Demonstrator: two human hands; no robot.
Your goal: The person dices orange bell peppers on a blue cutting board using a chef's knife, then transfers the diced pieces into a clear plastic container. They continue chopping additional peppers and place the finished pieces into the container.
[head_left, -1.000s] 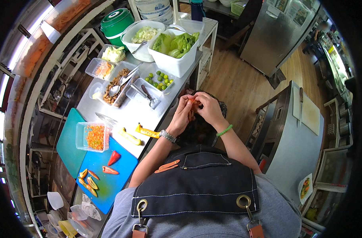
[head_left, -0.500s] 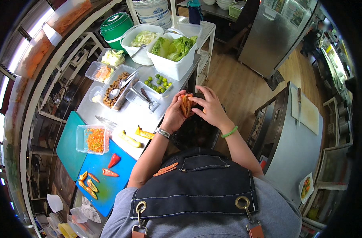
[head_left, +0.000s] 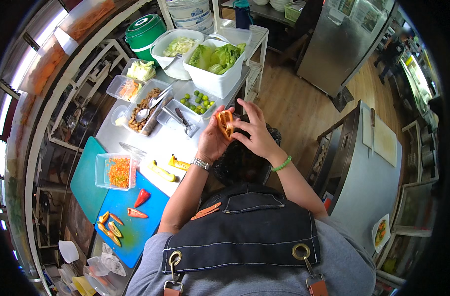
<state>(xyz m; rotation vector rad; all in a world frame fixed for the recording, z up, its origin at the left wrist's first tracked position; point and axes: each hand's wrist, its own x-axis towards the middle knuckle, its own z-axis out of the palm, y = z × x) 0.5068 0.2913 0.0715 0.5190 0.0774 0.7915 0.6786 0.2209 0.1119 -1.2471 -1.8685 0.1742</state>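
Observation:
In my left hand (head_left: 213, 141) is a halved orange-red bell pepper (head_left: 224, 124), its cut inside with pale ribs turned up. My right hand (head_left: 256, 134) is beside it, fingers apart, the nearest fingertips at the pepper's edge. Below both hands is a bin with a black liner (head_left: 272, 143). Yellow pepper pieces (head_left: 161, 171) lie on the white board left of my forearm. Red pepper pieces (head_left: 142, 197) and several small orange-yellow strips (head_left: 114, 230) lie on the blue cutting board (head_left: 153, 207). A clear tub (head_left: 101, 170) holds finely diced orange pepper.
A knife (head_left: 131, 149) lies beyond the diced pepper. Containers of green citrus (head_left: 198, 102), browned pieces with spoons (head_left: 142, 115) and lettuce (head_left: 216, 60) stand further back. Another counter (head_left: 350, 182) with a white board and knife is at right. A person (head_left: 391, 53) stands far off.
The pepper half has moved slightly left and up, its cut face now more visible. My right hand has shifted a little, its fingers more spread. The distant person has come further into view.

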